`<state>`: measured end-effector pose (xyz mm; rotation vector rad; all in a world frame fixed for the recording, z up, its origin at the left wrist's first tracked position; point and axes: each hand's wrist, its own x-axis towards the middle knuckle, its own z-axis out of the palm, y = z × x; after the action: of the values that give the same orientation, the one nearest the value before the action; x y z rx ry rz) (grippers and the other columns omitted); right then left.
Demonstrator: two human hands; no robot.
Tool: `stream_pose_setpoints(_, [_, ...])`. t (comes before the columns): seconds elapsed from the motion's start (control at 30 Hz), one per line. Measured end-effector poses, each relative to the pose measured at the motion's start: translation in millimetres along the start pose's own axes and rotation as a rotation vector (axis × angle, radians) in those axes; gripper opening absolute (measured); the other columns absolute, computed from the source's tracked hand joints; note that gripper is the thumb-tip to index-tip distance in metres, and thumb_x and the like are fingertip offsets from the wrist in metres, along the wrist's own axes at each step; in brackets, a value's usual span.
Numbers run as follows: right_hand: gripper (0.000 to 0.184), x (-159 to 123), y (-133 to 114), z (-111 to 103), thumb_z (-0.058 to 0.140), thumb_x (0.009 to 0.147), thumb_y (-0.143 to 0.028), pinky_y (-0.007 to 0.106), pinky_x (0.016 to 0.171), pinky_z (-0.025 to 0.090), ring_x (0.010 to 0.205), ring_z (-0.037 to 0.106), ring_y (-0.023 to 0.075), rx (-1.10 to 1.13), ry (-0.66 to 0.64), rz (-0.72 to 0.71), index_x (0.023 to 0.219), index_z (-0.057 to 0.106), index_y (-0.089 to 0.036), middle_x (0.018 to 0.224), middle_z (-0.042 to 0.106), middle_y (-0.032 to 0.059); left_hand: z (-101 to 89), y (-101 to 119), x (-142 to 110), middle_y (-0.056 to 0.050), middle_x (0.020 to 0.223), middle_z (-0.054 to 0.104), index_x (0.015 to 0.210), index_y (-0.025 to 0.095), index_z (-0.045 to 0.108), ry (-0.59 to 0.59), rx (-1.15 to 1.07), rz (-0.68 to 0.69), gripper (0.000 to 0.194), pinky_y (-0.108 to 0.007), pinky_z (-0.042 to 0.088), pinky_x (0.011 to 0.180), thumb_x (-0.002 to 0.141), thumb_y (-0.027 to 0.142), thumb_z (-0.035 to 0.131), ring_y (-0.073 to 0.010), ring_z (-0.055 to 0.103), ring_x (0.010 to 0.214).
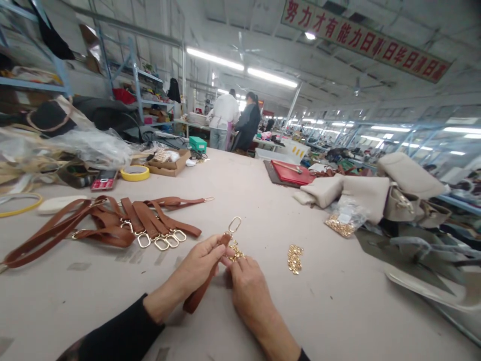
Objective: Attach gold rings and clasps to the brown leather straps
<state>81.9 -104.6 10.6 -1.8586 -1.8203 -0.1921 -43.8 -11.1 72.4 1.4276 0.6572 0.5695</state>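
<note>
Head view shows the left hand (197, 263) with fingers closed around a brown leather strap (199, 293) that runs under the palm onto the tabletop (338, 311). A gold oval ring (234, 224) sticks up from the strap's far end. Right hand (248, 286) pinches a cluster of gold chain hardware (235, 250) against that end. Just right lies a small heap of gold clasps (295, 258). Finished brown straps (112, 223) lie well to the left.

Two hands (197, 265) (248, 291) share one brown strap (199, 293); about six more straps (112, 223), one tape roll (135, 173), one phone (104, 179), two standing people (235, 120).
</note>
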Motion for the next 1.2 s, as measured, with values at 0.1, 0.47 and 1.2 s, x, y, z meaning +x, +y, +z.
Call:
stream_pose_setpoints(0.1, [0.020,1.5,0.6,-14.4,0.045,0.092,-0.017,0.030,0.073,0.046,0.081,0.060,0.0190,0.485,0.049,0.196,0.089,0.065,-0.019,0.086,0.068,0.0047,-2.7,-9.6,-0.6,-0.007,0.092,0.067,0.101,0.012,0.058,-0.017,0.004,-0.019,0.033,-0.021,0.039,0.054,0.079,0.038,0.055,-0.0139,0.058,0.070])
stream_pose_setpoints(0.47, [0.010,10.7,-10.0,-19.4,0.063,0.082,-0.029,0.022,0.066,0.050,0.065,0.058,0.0113,1.154,0.091,0.448,0.080,0.067,-0.019,0.067,0.062,-0.0031,-0.5,-22.3,-6.1,0.001,0.085,0.057,0.096,0.017,0.058,-0.252,0.098,0.073,0.017,-0.020,0.042,0.057,0.089,0.025,0.045,-0.0112,0.050,0.069])
stream_pose_setpoints(1.2, [0.015,1.8,-6.6,-10.2,0.065,0.076,-0.024,0.025,0.061,0.044,0.062,0.054,0.0116,1.144,0.184,0.538,0.074,0.050,-0.020,0.068,0.056,-0.0049,5.2,-31.8,-15.4,0.000,0.081,0.070,0.118,0.023,0.057,-0.165,0.481,0.157,0.033,-0.023,0.047,0.058,0.093,0.036,0.041,-0.0140,0.061,0.057])
